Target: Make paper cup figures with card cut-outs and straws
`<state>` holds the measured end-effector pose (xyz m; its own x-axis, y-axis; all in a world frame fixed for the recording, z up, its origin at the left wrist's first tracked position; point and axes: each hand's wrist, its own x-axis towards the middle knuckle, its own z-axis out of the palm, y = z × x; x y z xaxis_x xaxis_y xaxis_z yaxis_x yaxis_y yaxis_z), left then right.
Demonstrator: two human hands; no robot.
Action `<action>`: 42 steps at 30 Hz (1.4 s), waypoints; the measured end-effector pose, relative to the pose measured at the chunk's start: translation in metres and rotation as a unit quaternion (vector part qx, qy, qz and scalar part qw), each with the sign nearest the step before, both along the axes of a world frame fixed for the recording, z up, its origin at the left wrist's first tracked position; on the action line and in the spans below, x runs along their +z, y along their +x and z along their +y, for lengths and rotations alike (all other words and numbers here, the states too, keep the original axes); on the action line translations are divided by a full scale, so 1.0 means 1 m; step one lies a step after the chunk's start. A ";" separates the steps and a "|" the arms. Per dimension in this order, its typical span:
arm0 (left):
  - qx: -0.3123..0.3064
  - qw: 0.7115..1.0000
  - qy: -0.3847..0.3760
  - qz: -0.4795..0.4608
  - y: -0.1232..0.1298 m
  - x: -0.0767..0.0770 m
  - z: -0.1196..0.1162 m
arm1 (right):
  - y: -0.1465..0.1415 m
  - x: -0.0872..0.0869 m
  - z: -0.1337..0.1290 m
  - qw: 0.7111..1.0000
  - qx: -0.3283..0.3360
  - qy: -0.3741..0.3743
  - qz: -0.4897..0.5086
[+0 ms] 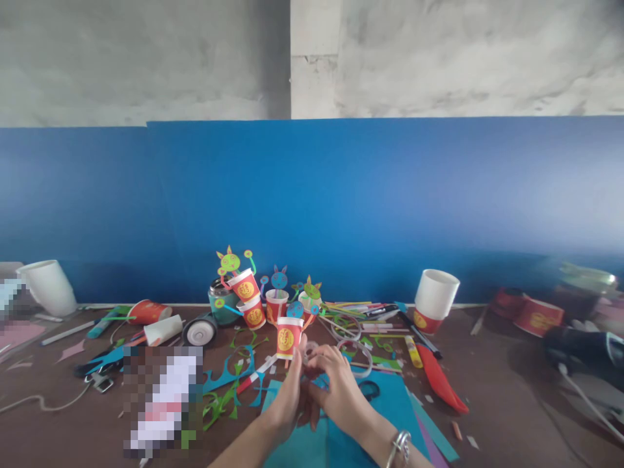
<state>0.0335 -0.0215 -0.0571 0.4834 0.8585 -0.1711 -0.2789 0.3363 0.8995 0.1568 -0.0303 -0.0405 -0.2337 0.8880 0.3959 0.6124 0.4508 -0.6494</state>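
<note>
Left hand (288, 396) seems to pinch the decorated red cup (287, 339) beyond the teal sheet (380, 393); right hand (336, 383), fingers bent above sheet, grip unclear. Step, judged: cup handwork; next move calls for steady support.

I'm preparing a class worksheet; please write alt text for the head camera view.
A person's left hand and right hand are close together above blue paper, beside a red paper cup with a blue paper head. Behind stand similar cup figures, with paper scraps scattered over the brown table before a blue partition.
</note>
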 end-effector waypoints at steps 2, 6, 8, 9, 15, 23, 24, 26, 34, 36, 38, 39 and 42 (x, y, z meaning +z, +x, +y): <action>0.000 1.000 0.008 -0.004 0.001 -0.004 0.001 | 0.000 -0.003 0.003 1.000 0.010 0.004 0.018; 0.076 0.994 0.073 0.017 0.001 -0.010 0.004 | 0.004 -0.009 0.014 0.992 -0.007 -0.013 0.126; 0.123 0.984 0.117 0.057 0.002 -0.012 0.007 | 0.009 -0.010 0.020 0.982 -0.012 -0.032 0.184; 0.135 0.979 0.135 0.075 0.002 -0.012 0.009 | 0.013 -0.010 0.022 0.979 -0.008 -0.044 0.201; 0.137 0.965 0.189 0.118 0.002 -0.014 0.017 | 0.022 -0.009 0.024 0.974 0.053 -0.109 0.192; 0.127 0.969 0.180 0.108 0.001 -0.018 0.017 | 0.018 -0.013 0.024 0.981 0.014 -0.096 0.168; 0.132 0.968 0.181 0.111 0.001 -0.018 0.017 | 0.018 -0.013 0.024 0.983 0.004 -0.083 0.161; 0.153 0.963 0.184 0.123 0.001 -0.017 0.017 | 0.019 -0.014 0.023 0.989 -0.039 -0.031 0.140; 0.203 0.935 0.210 0.203 0.001 -0.014 0.015 | 0.015 -0.014 0.012 0.987 -0.077 0.135 -0.037; 0.204 0.923 0.230 0.233 0.002 -0.015 0.014 | 0.014 -0.016 0.013 0.989 -0.077 0.119 -0.038; 0.206 0.912 0.248 0.255 0.001 -0.016 0.013 | 0.014 -0.018 0.014 0.992 -0.073 0.103 -0.030; 0.204 0.908 0.257 0.262 0.001 -0.016 0.012 | 0.014 -0.018 0.015 0.993 -0.068 0.096 -0.025; 0.197 0.900 0.278 0.272 0.000 -0.016 0.012 | 0.014 -0.019 0.016 0.995 -0.057 0.082 -0.009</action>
<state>0.0338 -0.0098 -0.0730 0.0979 0.9710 0.2180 0.2549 -0.2362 0.9377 0.1712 -0.0142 -0.0593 -0.1432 0.8327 0.5349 0.6765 0.4769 -0.5612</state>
